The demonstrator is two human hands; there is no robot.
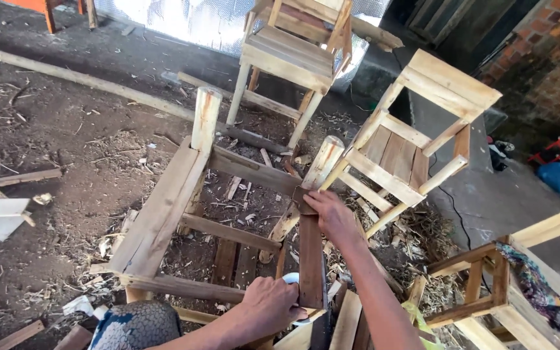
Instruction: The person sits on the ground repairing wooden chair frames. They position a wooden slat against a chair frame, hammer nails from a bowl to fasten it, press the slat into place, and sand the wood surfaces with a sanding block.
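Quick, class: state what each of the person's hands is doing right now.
Left hand: closed on the near end of the dark wooden slat.
Right hand: pressing on the slat's far end; grip cannot be told.

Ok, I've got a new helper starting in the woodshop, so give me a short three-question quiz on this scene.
1. True or false: both hands rest on the same dark wooden slat.
2. Which hand is at the slat's far end, by the pale round leg?
A. left hand
B. right hand
C. neither
3. How many finished pale wooden chairs stand beyond the unfinished frame?

Key:
1. True: the left hand grips the near end and the right hand presses the far end.
2. B
3. Two: one chair at the top centre, one chair to the right.
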